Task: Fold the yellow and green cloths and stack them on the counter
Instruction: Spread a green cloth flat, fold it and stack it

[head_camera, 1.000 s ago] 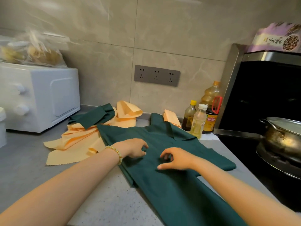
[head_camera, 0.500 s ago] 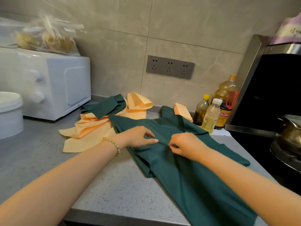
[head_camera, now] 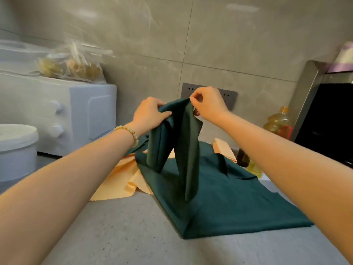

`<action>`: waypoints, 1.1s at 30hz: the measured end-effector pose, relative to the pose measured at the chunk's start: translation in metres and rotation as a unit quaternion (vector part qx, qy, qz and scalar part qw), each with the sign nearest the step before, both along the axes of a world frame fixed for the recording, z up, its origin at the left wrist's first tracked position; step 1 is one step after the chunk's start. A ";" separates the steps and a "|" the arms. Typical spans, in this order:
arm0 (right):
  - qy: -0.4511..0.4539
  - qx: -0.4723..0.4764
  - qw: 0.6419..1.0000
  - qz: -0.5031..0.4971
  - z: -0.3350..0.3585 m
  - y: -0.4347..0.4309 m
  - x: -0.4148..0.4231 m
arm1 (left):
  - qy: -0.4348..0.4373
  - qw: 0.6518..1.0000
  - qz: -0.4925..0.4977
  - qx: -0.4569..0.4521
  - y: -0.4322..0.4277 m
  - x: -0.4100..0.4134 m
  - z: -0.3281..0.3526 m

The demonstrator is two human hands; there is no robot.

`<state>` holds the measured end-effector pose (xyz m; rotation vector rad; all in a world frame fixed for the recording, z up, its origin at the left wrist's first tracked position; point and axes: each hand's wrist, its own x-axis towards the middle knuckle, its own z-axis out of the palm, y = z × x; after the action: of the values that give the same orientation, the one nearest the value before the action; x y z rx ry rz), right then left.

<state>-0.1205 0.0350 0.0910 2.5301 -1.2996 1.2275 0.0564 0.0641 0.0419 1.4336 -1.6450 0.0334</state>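
Hoisted off the grey counter (head_camera: 124, 226), where flat a second ago: green cloth (head_camera: 219, 197), pinched into a peak by left hand (head_camera: 150, 113) and right hand (head_camera: 208, 104), fingers and thumbs clamped on the fabric. Trailing below onto the counter, overlapping crumpled yellow cloths (head_camera: 122, 180). Probably starting a first fold; nothing stacked yet.
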 end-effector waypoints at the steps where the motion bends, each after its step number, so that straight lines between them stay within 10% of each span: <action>1: -0.066 0.026 0.997 0.015 0.001 -0.008 0.014 | 0.016 0.999 0.022 -0.026 -0.005 0.007 0.008; 10: -0.364 0.172 0.907 0.125 -0.040 -0.055 0.148 | 0.101 0.985 0.060 -0.123 -0.044 0.074 0.009; 15: -0.156 0.287 0.944 0.050 -0.133 -0.084 0.156 | 0.021 0.976 -0.019 0.217 -0.071 0.098 -0.098; 19: -0.111 0.340 0.931 0.068 -0.168 -0.090 0.126 | -0.080 0.943 0.005 0.322 -0.070 0.094 -0.154; 24: -0.013 0.312 0.947 0.081 -0.155 -0.087 0.065 | -0.121 0.921 0.048 0.368 -0.075 0.080 -0.150; 28: 0.060 0.294 0.954 0.009 -0.165 -0.085 -0.021 | -0.165 0.956 0.049 0.239 -0.068 0.040 -0.127; 33: 0.182 0.397 0.896 -0.073 -0.208 -0.048 -0.118 | -0.189 0.940 -0.106 0.262 -0.054 -0.036 -0.129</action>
<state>-0.2387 -0.0130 -0.1172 2.8273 -2.1315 0.1390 0.0201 0.0098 -0.0868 1.7052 -2.2365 -0.2900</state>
